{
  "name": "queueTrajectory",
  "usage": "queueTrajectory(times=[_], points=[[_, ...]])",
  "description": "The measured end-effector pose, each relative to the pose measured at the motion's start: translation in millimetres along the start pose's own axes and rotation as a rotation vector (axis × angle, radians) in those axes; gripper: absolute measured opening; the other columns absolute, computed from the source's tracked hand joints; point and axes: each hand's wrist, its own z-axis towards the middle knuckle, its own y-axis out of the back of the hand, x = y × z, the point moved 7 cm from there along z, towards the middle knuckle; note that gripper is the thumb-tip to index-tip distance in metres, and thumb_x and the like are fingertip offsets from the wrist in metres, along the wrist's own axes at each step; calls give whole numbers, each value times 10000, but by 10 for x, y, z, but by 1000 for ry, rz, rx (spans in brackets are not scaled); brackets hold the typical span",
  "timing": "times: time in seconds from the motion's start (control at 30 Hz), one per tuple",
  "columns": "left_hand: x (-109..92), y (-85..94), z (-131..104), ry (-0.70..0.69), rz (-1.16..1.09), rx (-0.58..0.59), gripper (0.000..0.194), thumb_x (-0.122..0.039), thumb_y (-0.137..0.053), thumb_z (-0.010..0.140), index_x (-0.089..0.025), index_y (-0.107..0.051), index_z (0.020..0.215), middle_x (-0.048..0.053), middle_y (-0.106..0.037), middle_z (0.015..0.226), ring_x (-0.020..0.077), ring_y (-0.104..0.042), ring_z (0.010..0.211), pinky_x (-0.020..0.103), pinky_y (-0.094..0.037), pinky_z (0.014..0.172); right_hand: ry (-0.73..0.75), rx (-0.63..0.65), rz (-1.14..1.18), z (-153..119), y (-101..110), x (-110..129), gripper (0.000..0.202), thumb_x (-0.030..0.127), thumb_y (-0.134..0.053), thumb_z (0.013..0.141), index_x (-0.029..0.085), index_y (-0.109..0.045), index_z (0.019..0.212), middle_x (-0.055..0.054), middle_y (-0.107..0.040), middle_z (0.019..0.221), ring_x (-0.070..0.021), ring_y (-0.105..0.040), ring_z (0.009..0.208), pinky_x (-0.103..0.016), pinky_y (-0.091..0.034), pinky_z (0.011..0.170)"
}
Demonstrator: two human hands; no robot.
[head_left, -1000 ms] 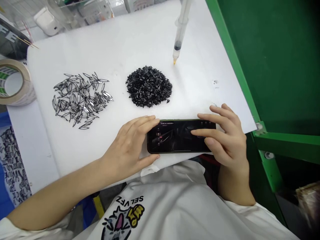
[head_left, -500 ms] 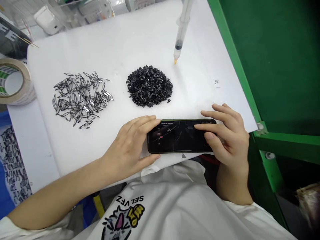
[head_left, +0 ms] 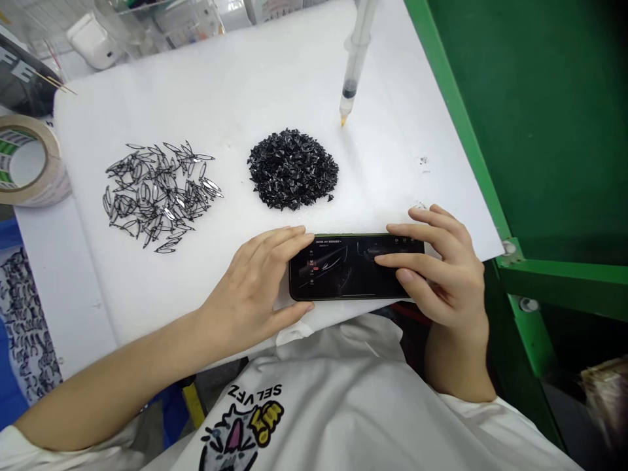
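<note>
A black smartphone (head_left: 338,275) lies sideways at the near edge of the white foam board (head_left: 206,91), its screen up and mostly dark. My left hand (head_left: 255,281) grips its left end, thumb along the near edge and fingers at the far edge. Over the right end hovers my right hand (head_left: 441,265), fingers apart, with the index fingertip at the screen. Beyond the phone sits a heap of small black pointed pieces (head_left: 293,169). To its left is a loose pile of thin leaf-shaped pieces (head_left: 159,193) with black outlines.
A clear syringe (head_left: 354,72) with a yellow tip points down over the board's far right. A roll of tape (head_left: 32,160) stands at the left, near a white earbud case (head_left: 93,40). A green metal frame (head_left: 456,118) borders the right side.
My right hand's fingers have shifted slightly left across the screen. The picture on the screen has changed, with shapes now brighter. My left hand and the phone stay put.
</note>
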Motion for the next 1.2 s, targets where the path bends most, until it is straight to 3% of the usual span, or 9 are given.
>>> queueTrajectory(times=[0.3,0.73,0.97,1.03,1.13,1.2], points=[[-4,-1,-1,-5,2,3,695,-323,-654,785,-143,-281,1342,149,-431,1323,277,-378,1241,469,-344,1030,4,-4,4,-8,-2,3,199,191,-520,792,284,-692,834,-24,-642,1056,-278,-524,1116,-539,-396,989],[0,-2,-1,0,-1,7,701,-328,-645,790,-177,-258,1355,141,-429,1330,286,-382,1239,494,-357,1017,15,5,-13,-11,-12,2,193,215,-510,805,284,-687,841,-27,-637,1055,-273,-523,1113,-531,-399,985],[-4,2,5,-8,5,1,690,-344,-641,793,-150,-277,1346,148,-432,1316,283,-387,1229,471,-354,1015,140,199,-59,-28,-98,93,267,461,-475,843,362,-642,1026,-15,-550,1223,-293,-442,1213,-556,-289,1053],[-1,2,3,-5,8,6,689,-343,-634,800,-161,-267,1354,145,-428,1321,283,-386,1229,477,-357,1010,138,112,-6,-48,-58,64,281,449,-437,860,343,-649,1010,-27,-566,1191,-291,-474,1183,-549,-323,1040],[-2,4,-1,-10,2,12,682,-338,-626,807,-153,-267,1356,148,-426,1325,279,-376,1237,472,-349,1018,100,-185,84,-106,82,-20,276,330,-401,875,289,-673,888,-36,-627,1035,-270,-555,1061,-531,-428,953],[-6,7,-1,-18,-5,10,674,-341,-620,812,-136,-274,1353,155,-425,1324,276,-370,1240,465,-342,1023,75,-274,78,-133,108,-47,259,272,-423,858,272,-676,800,-32,-649,950,-255,-577,1003,-506,-462,916]])
